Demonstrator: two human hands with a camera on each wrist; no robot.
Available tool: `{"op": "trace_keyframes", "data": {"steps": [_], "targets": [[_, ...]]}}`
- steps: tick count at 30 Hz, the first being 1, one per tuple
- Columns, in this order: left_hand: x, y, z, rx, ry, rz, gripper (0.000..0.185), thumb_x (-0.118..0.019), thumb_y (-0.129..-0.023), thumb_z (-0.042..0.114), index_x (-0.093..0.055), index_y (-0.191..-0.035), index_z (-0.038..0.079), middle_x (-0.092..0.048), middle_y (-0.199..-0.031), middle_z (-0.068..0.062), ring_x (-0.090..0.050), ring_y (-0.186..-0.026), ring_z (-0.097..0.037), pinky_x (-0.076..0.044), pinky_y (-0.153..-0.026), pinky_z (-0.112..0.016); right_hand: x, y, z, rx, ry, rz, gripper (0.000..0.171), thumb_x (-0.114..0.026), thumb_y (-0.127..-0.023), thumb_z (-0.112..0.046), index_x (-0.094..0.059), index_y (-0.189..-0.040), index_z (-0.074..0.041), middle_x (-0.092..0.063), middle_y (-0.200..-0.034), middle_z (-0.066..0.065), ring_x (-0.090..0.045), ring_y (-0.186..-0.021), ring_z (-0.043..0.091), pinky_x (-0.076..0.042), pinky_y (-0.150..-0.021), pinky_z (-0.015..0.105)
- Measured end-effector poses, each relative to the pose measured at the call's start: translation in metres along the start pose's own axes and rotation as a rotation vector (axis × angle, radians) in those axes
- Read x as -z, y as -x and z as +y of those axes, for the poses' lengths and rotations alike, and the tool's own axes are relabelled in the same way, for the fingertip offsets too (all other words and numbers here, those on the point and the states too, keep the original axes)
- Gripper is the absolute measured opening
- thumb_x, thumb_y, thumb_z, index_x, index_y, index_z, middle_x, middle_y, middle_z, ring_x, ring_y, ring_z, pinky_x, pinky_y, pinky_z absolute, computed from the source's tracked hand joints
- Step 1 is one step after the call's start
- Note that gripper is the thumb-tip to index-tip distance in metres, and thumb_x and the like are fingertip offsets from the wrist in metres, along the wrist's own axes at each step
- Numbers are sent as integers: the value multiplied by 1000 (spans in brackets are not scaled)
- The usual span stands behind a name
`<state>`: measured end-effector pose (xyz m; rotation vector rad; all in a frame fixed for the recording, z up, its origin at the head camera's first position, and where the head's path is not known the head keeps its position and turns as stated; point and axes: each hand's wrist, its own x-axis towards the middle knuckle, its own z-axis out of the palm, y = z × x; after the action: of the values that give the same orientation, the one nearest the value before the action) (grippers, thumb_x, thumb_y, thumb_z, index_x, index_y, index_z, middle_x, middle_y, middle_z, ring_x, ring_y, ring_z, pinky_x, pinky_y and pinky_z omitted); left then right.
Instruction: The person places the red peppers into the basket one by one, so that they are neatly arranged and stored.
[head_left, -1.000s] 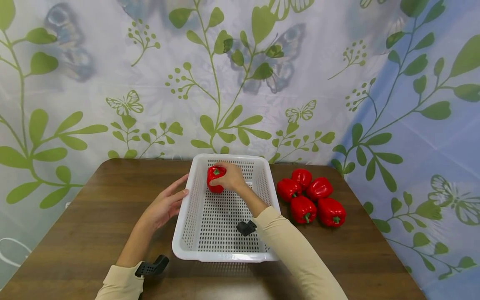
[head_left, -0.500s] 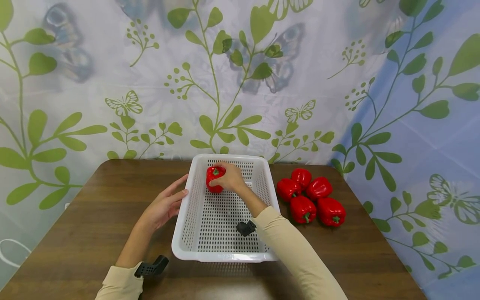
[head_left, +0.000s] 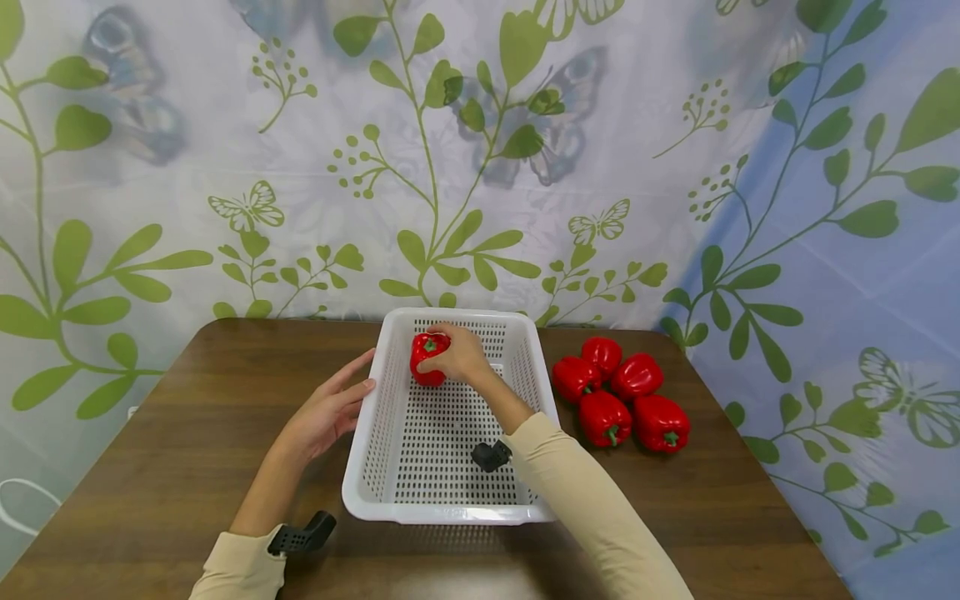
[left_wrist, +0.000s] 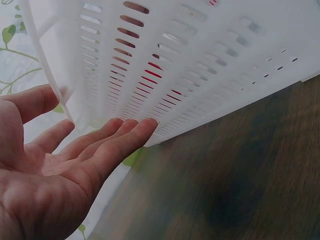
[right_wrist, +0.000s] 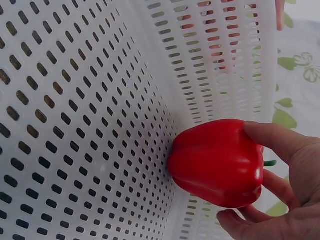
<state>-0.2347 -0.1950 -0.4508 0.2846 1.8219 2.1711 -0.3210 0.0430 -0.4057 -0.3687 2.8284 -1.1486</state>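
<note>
While the left hand (head_left: 324, 414), fingers extended, touches the white basket (head_left: 450, 513), I log: right hand (head_left: 459, 357) gripping one red pepper (right_wrist: 215, 162) inside; five clustered peppers (head_left: 635, 379) outside.

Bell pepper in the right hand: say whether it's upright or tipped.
Upright: right wrist view shows the bell pepper with its green stem pointing away from the basket floor.

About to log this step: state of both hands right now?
Left hand: open, at the left side of the white basket.
Right hand: holding a red pepper inside it.
</note>
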Motion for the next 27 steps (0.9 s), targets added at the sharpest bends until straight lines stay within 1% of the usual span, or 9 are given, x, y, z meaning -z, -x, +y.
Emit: {"op": "trace_keyframes", "data": {"steps": [9, 15, 18, 22, 25, 27], "targets": [[-1, 0, 0, 7, 8, 5, 63, -52, -107, 21, -23, -163, 26, -41, -150, -27, -67, -120, -32, -60, -89, -45, 1, 2, -2, 1, 12, -4, 66, -86, -79, -23, -61, -139, -19, -61, -139, 11, -56, -126, 29, -57, -96, 44], [-2, 1, 1, 8, 4, 6, 63, -52, -107, 21, -23, -163, 26, -41, -150, -28, -67, -120, -31, -60, -89, -44, 5, 1, -3, 4, 13, -9, 68, -87, -79, -24, -60, -141, -19, -60, -141, 12, -55, -129, 30, -53, -102, 45], [-2, 1, 1, 3, 4, 7, 63, -53, -107, 22, -24, -162, 25, -45, -147, -26, -68, -117, -30, -61, -89, -43, 8, 2, -4, -1, -13, -10, 68, -86, -80, -25, -59, -142, -18, -58, -143, 14, -53, -131, 32, -52, -103, 46], [-2, 2, 0, -3, 8, -6, 64, -52, -107, 21, -22, -163, 23, -51, -142, -22, -70, -114, -28, -61, -88, -42, 14, 4, -4, -15, -44, 0, 68, -85, -80, -28, -59, -142, -20, -57, -144, 16, -53, -131, 33, -53, -99, 46], [-2, 2, 0, -4, 9, -12, 65, -52, -107, 19, -20, -163, 23, -53, -140, -20, -70, -113, -28, -61, -87, -41, 20, 6, -5, -12, -56, 5, 68, -85, -80, -30, -59, -142, -20, -58, -142, 16, -54, -130, 33, -55, -96, 45], [-3, 1, 2, -2, 15, 2, 64, -53, -106, 19, -23, -163, 24, -53, -139, -19, -70, -112, -27, -61, -87, -41, 26, 7, -7, -11, -76, 3, 68, -84, -81, -30, -59, -143, -20, -58, -142, 17, -54, -129, 34, -55, -95, 46]]}}
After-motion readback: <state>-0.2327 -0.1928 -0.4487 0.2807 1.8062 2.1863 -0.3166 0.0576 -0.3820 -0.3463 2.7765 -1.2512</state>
